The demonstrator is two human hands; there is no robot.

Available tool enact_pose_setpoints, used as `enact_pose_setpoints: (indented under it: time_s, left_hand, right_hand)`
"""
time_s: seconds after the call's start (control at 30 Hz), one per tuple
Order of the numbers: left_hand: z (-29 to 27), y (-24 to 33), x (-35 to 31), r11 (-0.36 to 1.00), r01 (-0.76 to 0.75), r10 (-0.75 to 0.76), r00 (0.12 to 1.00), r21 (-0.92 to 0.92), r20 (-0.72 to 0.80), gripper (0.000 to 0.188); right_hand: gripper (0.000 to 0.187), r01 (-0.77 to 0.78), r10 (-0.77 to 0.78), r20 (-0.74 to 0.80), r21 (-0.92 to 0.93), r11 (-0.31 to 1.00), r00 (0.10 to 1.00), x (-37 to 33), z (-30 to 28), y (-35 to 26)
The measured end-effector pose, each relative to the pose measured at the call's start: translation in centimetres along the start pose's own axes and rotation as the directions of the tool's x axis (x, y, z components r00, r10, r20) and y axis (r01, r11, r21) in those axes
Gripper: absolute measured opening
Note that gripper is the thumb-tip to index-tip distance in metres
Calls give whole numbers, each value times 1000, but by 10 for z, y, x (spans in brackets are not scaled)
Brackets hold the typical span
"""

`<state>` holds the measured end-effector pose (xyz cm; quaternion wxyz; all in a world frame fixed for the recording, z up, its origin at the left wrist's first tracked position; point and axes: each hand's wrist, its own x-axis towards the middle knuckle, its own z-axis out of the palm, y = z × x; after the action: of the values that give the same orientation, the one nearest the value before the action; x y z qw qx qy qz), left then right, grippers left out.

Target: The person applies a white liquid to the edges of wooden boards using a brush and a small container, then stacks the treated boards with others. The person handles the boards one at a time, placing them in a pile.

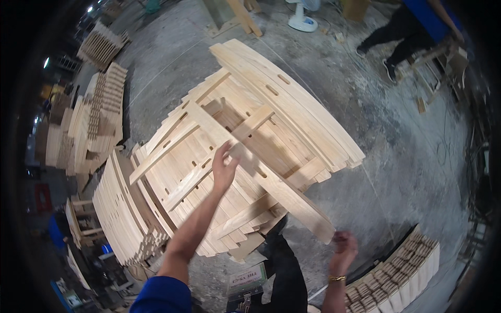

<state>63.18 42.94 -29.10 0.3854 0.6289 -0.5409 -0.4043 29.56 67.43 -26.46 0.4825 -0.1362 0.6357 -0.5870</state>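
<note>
A long pale wooden plank [284, 195] with slots slants across a stack of similar boards [229, 117], its near end jutting past the stack's right side. My left hand [224, 168] is at the plank's left edge near its middle, fingers stretched out and thumb apart, seeming to touch it. At the plank's near end, my right hand [344, 248] has its fingers curled against the tip; they are dark and partly hidden. A bracelet is on that wrist. Shorter slotted rails [190, 185] lie crosswise on the boards beside my left hand.
Curved slotted boards [313, 122] lie along the stack's far right side. More stacked pieces [117, 208] stand at left, with another row [399, 276] at lower right. A white fan [302, 21] stands on the concrete floor beyond. At upper right is another person [407, 36].
</note>
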Motion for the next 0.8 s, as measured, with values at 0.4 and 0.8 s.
enact_pose_setpoints:
  time_s: [0.4, 0.8]
  left_hand:
    - [104, -76, -50, 493, 77, -470, 862, -866, -190, 53]
    - [115, -24, 92, 413, 256, -636, 768, -874, -76, 60]
  right_hand:
    - [71, -596, 522, 350, 148, 789, 778, 54, -9, 73]
    - [66, -626, 589, 214, 258, 736, 780, 132, 76, 43]
